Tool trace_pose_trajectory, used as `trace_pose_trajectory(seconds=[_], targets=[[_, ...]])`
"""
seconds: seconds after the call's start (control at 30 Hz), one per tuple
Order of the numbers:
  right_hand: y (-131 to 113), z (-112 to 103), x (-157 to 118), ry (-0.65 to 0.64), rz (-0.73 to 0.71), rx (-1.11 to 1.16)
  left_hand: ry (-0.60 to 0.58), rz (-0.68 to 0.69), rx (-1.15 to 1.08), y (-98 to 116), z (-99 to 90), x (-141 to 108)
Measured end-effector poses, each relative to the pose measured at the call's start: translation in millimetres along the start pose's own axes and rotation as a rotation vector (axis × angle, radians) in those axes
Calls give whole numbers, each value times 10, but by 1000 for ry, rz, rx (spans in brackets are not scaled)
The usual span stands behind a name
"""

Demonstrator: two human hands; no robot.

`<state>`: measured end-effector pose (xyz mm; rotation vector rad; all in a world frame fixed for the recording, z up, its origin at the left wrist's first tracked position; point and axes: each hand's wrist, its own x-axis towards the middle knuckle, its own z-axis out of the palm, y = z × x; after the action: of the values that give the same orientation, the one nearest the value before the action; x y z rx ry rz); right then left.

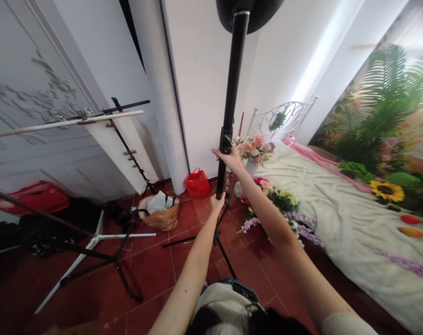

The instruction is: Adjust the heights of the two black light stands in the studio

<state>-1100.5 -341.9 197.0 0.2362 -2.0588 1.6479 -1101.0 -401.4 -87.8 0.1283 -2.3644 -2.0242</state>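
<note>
A black light stand (234, 74) rises upright in front of me, with a dark rounded lamp head (249, 16) at its top edge of view. My right hand (229, 158) is closed round the stand at its locking collar (226, 139), thumb stretched across toward the left. Lower down, my left hand (217, 203) wraps the pole. The stand's dark legs (226, 258) spread on the floor between my arms; part of them is hidden behind my left forearm.
Left stand other tripods with black and white legs (99, 237), a backdrop crossbar (110, 116) and a woven basket (162, 215). A red bag (197, 184) sits by the wall. Artificial flowers (284, 199) and a bed with a cream cover (302, 174) lie right, on red tiles (155, 270).
</note>
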Motion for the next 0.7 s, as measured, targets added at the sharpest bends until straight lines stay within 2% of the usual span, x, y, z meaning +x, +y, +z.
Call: trace_pose_trajectory(seconds=[0.1, 0.17, 0.3, 0.37, 0.43, 0.53, 0.7], targets=[[157, -186, -145, -84, -98, -49, 16, -1, 9, -32, 26, 20], [435, -327, -356, -143, -141, -104, 17, 1, 19, -39, 31, 30], [1313, -514, -972, -305, -38, -330, 17, -25, 31, -44, 31, 36], [1745, -523, -1260, -352, 47, -415, 15, -37, 22, -51, 26, 32], [2073, -486, -1470, -408, 110, -431, 6, -40, 17, -57, 17, 26], [2355, -416, -1634, -422, 129, -379, -12, -42, 10, -63, 4, 14], [2600, -411, -1690, -394, 174, -285, -7, -31, -1, -56, 12, 1]])
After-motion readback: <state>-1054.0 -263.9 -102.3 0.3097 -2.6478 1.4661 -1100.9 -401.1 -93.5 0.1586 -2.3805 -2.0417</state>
